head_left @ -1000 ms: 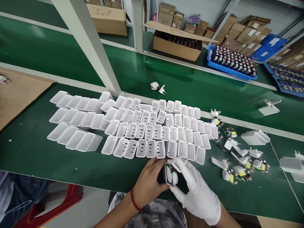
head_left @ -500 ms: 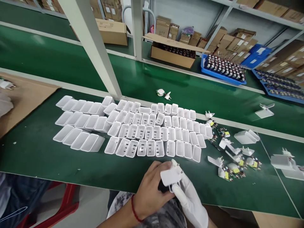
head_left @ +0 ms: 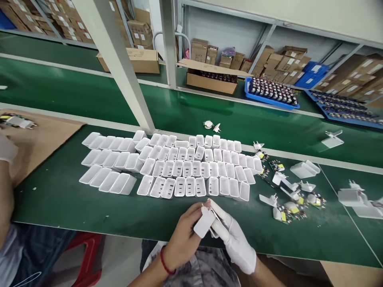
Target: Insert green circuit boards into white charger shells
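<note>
Spreading widest, the green table (head_left: 89,211) bears approx. four rows of open white cases (head_left: 178,168), which I take as landmark. L of the cases lies a brown sheet (head_left: 50,137), w/ another person's arm (head_left: 6,199) near it. Behind the cases, beyond the green belt (head_left: 179,109), stands an open carton (head_left: 211,81); behind & to the R of them, a blue tray (head_left: 267,103) w/ many small units. Just in front of the cases are the bare L hand (head_left: 185,229) and the R hand (head_left: 237,243) in white glove, both clamped on one white part (head_left: 204,223) w/ flat plate; its underside is hidden. R of the cases lie loose circuit boards (head_left: 283,216) w/ yellow labels.
</note>
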The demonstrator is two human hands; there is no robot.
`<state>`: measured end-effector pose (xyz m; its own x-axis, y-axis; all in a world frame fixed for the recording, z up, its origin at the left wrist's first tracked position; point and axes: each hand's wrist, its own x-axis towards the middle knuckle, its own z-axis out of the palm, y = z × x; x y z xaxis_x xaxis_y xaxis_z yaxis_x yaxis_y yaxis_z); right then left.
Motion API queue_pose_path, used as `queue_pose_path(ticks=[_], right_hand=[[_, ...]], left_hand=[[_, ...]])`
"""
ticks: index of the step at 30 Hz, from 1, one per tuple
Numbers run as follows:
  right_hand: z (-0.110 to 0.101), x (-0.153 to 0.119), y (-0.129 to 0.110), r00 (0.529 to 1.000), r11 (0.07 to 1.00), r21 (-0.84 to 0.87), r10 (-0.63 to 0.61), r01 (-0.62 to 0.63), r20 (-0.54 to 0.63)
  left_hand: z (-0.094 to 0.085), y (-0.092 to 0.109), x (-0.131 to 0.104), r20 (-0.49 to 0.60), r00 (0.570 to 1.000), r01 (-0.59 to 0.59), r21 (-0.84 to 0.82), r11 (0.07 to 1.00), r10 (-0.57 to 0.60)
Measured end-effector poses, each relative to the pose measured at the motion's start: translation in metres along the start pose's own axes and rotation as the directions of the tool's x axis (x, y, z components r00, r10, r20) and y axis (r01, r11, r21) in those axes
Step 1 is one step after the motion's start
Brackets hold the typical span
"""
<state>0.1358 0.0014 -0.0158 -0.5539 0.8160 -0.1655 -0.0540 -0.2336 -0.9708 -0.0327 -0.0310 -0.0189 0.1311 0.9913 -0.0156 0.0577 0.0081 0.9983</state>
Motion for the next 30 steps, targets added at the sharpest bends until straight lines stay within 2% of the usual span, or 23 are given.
queue_pose_path(ticks=[2, 4, 8, 11, 16, 18, 20, 21, 23, 25, 26, 27, 29, 30], right_hand=[[0.002, 0.002, 0.002, 0.999, 1.000, 0.017, -0.024, 0.025, -0.046], [0.002, 0.004, 0.003, 0.996, 0.999, 0.046, 0.008, -0.005, -0.084], [-0.002, 0.004, 0.003, 0.995, 0.992, 0.083, 0.098, -0.094, -0.035], [-0.004, 0.002, 0.000, 0.997, 0.995, 0.071, 0.070, -0.068, -0.026], [-0.003, 0.004, -0.001, 0.988, 0.998, 0.014, 0.064, -0.063, -0.139], [-0.007, 0.003, -0.001, 0.992, 0.998, -0.020, 0.060, -0.063, -0.110], [-0.014, -0.001, 0.000, 0.995, 0.988, -0.154, -0.002, -0.013, -0.095], [-0.017, -0.004, 0.001, 0.991, 0.961, -0.273, -0.079, 0.047, -0.108], [-0.022, -0.010, 0.001, 0.957, 0.842, -0.511, -0.267, 0.173, -0.116], [-0.024, -0.015, 0.000, 0.918, 0.761, -0.592, -0.387, 0.265, -0.085], [-0.024, -0.016, -0.002, 0.919, 0.786, -0.553, -0.385, 0.276, -0.089], [-0.024, -0.016, -0.005, 0.929, 0.851, -0.456, -0.350, 0.261, -0.121], [-0.026, -0.014, -0.014, 0.946, 0.968, -0.100, -0.246, 0.230, -0.209], [-0.027, -0.012, -0.018, 0.955, 0.971, 0.117, -0.175, 0.208, -0.241]], left_hand=[[0.003, -0.001, 0.000, -0.030, 0.999, -0.027, -0.018, 0.999, 0.026], [0.005, -0.002, 0.000, -0.047, 0.998, -0.050, -0.021, 0.999, 0.049], [0.006, -0.005, 0.003, -0.046, 0.999, -0.014, -0.061, 0.998, 0.011], [0.008, -0.005, 0.006, -0.039, 0.999, 0.018, -0.076, 0.997, -0.021], [0.013, 0.003, 0.009, -0.035, 0.999, -0.028, 0.011, 1.000, 0.028], [0.014, 0.006, 0.010, -0.028, 1.000, -0.009, 0.002, 1.000, 0.009], [0.015, 0.008, 0.013, -0.035, 0.999, 0.009, -0.009, 1.000, -0.010], [0.015, 0.010, 0.014, -0.042, 0.999, 0.015, 0.006, 1.000, -0.014], [0.017, 0.016, 0.019, -0.049, 0.998, 0.030, 0.081, 0.996, -0.026], [0.018, 0.024, 0.022, -0.025, 0.998, 0.058, 0.189, 0.980, -0.054], [0.019, 0.029, 0.022, -0.007, 0.998, 0.069, 0.230, 0.971, -0.069], [0.019, 0.033, 0.022, 0.012, 0.997, 0.071, 0.249, 0.966, -0.077], [0.020, 0.041, 0.020, 0.048, 0.996, 0.060, 0.233, 0.971, -0.073], [0.020, 0.043, 0.019, 0.065, 0.996, 0.050, 0.213, 0.976, -0.066]])
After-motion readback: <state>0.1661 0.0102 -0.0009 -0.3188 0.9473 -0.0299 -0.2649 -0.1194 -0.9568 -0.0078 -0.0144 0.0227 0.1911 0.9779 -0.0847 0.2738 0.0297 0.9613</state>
